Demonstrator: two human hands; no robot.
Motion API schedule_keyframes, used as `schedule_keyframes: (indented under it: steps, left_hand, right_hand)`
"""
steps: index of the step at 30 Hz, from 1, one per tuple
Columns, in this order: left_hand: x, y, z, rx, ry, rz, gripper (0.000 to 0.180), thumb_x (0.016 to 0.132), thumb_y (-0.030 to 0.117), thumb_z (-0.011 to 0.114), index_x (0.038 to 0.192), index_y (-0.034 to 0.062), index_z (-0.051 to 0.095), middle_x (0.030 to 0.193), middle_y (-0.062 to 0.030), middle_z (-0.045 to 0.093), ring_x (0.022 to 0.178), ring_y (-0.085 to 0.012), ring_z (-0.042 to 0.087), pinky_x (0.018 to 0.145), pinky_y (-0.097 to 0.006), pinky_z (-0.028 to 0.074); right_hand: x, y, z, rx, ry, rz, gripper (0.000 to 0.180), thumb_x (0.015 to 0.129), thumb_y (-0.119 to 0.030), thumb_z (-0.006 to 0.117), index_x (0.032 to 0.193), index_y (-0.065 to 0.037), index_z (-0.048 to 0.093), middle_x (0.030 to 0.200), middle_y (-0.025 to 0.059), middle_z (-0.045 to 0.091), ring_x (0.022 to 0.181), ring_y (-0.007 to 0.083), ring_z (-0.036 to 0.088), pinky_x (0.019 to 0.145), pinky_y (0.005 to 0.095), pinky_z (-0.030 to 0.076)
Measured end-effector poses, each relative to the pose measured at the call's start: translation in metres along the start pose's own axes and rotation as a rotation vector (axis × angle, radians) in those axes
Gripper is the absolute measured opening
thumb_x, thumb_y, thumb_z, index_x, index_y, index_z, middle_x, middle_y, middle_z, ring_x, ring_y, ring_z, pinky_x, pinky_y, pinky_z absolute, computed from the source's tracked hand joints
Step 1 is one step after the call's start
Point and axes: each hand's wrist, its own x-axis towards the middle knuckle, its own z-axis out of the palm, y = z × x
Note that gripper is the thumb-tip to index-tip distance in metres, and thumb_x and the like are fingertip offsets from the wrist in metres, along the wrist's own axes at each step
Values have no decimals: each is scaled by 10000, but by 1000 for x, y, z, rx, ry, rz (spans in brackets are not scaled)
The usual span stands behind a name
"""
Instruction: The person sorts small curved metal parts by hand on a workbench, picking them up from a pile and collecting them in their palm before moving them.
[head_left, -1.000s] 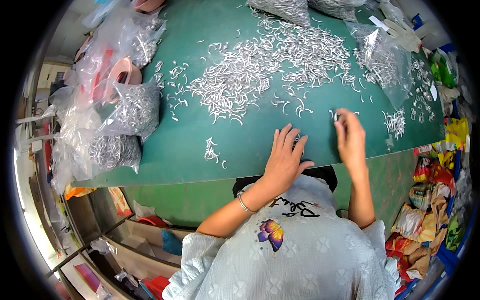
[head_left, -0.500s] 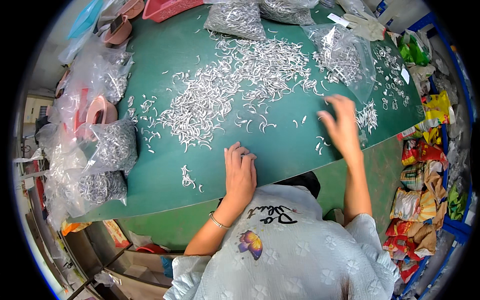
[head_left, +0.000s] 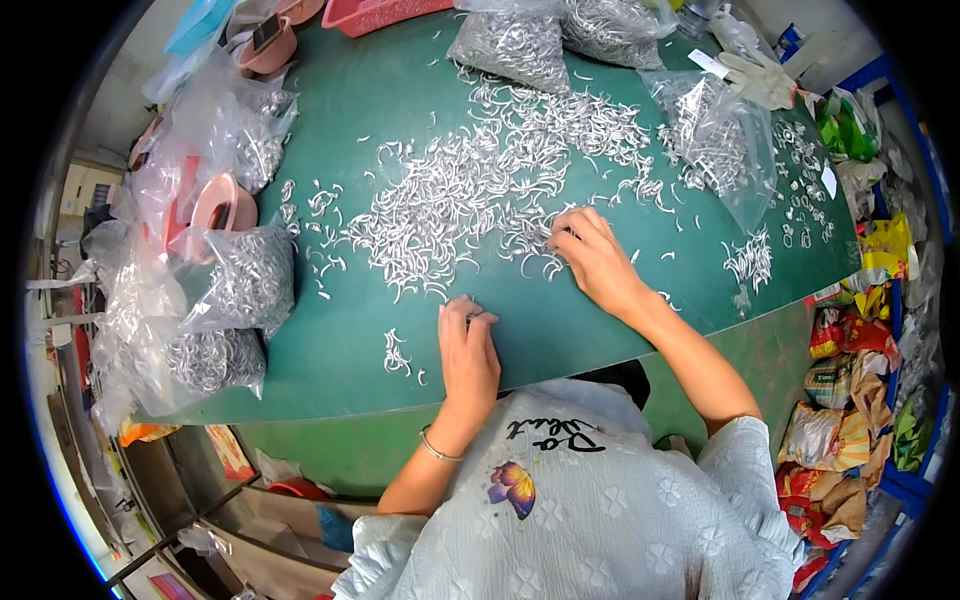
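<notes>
Many small, curved, silvery metal pieces [head_left: 430, 205] are spread in a broad heap on the green tabletop [head_left: 330, 370]. At the heap's near right edge, my right hand [head_left: 598, 262] has its fingers bent and drawn together among the pieces. What lies between its fingertips is hidden. My left hand [head_left: 468, 355] rests by the table's near side, just below the heap, its fingers curled inward. Anything small in that hand is too hidden to name. Left of it lies a small group of curved pieces [head_left: 396, 352]. Farther right is a small pile of slim pieces [head_left: 750, 260].
Clear bags of metal parts stand at the left [head_left: 245, 275], the far side [head_left: 510, 48] and the right [head_left: 708, 140]. Pink baskets [head_left: 225, 205] sit among the left bags. Ring-like parts [head_left: 800, 190] and a pale glove [head_left: 758, 80] lie at the right.
My right hand has moved left from the right part of the table to the heap's edge, its fingers drawing in. The left hand stays near the table's front, fingers still curled. The view has shifted slightly.
</notes>
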Motion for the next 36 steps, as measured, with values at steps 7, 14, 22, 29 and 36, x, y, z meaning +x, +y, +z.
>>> schedule_keyframes:
  steps: [7,14,22,29,36]
  left_hand:
    - [16,17,-8,145,-16,27,295,829,9,637,1113,59,574,1171,-134,533,1166,-340,491,1028,-533,346]
    - [81,31,24,204,-94,175,448,824,86,680,1253,96,552,1286,-134,511,1207,-349,455,977,-486,379]
    - [76,21,28,72,-194,154,269,805,60,693,1050,46,583,1072,-118,563,1003,-321,530,847,-442,433]
    - [99,12,18,-419,-30,-188,170,882,-22,605,1043,2,559,903,-136,624,760,-242,627,658,-337,496]
    - [124,-14,-1,-889,69,-372,296,943,-85,456,1222,-52,550,1106,-132,644,970,-171,646,816,-286,564]
  right_hand:
    - [6,19,-51,922,101,783,192,979,-113,544,1130,-9,599,1085,73,653,956,137,610,742,277,526]
    - [7,11,-77,-53,59,431,273,906,-91,614,1167,-12,627,1268,144,601,1111,276,603,870,354,522]
    - [-16,-19,-34,-130,-5,164,227,779,-33,699,992,-17,623,1030,144,593,981,344,566,838,432,455]
    - [-9,2,-61,-110,134,471,184,826,-10,656,1007,-11,620,1041,151,606,925,347,579,791,417,482]
    - [19,-6,-28,-241,-16,95,180,805,-54,669,980,-49,626,1058,69,583,1046,282,524,885,409,396]
